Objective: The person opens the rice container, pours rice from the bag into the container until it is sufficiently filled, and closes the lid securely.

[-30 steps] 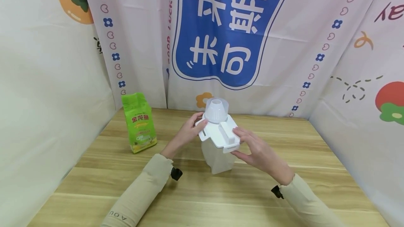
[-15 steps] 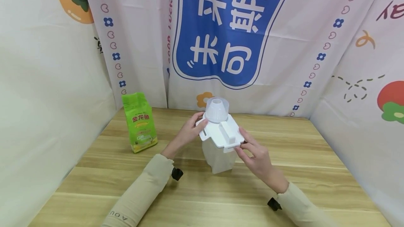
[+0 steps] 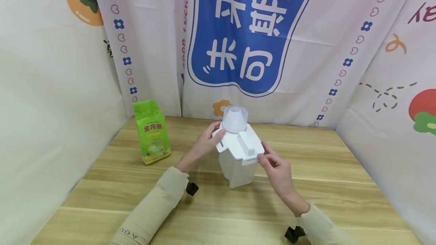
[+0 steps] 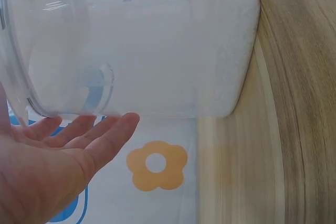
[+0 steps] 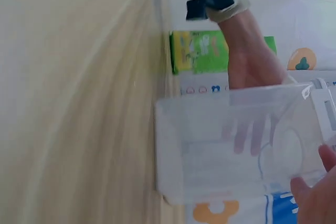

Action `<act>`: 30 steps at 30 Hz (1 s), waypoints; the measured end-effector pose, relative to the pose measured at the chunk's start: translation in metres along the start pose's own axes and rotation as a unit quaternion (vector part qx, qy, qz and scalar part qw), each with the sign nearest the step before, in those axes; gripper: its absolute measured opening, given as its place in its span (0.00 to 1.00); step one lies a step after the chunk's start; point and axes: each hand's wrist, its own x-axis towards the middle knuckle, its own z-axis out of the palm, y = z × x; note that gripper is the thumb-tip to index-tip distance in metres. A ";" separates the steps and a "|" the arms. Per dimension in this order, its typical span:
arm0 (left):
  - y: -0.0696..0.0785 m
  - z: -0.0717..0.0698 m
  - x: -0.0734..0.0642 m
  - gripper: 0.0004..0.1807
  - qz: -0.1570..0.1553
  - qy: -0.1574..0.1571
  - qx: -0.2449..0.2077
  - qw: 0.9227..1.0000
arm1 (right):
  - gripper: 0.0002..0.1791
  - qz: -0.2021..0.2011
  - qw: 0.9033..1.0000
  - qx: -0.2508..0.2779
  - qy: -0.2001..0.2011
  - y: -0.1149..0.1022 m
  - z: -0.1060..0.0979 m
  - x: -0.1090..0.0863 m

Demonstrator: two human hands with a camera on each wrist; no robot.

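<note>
A translucent plastic storage container (image 3: pixel 238 173) stands upright on the table, a white lid (image 3: pixel 234 147) on its top. On the lid's far part sits a clear measuring cup (image 3: pixel 235 119) over a white spout. My left hand (image 3: pixel 206 140) holds the lid's left side, thumb on top; the left wrist view has its fingers (image 4: pixel 113 137) against the container's wall (image 4: pixel 157 51). At the lid's near right corner, my right hand (image 3: pixel 280 173) pinches the edge beside a small front tab. Only part of my right hand (image 5: pixel 317 195) shows in the right wrist view.
A green bag (image 3: pixel 153 135) with red lettering stands upright at the back left of the wooden table (image 3: pixel 204 214). Printed cloth walls (image 3: pixel 150 48) close off the back and both sides. Each wrist carries a small black camera mount (image 3: pixel 192 188).
My right hand has shifted from the lid's handle and front tab to its near right corner, and its wrist has swung inward. The left hand and container stay in place.
</note>
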 end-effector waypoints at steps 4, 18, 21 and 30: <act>0.000 0.000 -0.002 0.26 0.013 -0.008 0.011 1.000 | 0.13 0.067 0.994 0.077 0.024 -0.002 0.006 -0.003; 0.019 -0.002 -0.008 0.28 0.012 -0.089 0.022 0.996 | 0.12 0.136 0.973 0.182 0.049 -0.006 0.014 0.000; 0.033 -0.002 -0.013 0.28 0.015 -0.098 0.019 0.995 | 0.14 0.139 0.968 0.203 0.046 -0.005 0.013 0.000; 0.015 0.001 -0.005 0.28 0.024 -0.095 0.024 0.995 | 0.15 0.135 0.967 0.214 0.038 -0.004 0.013 0.002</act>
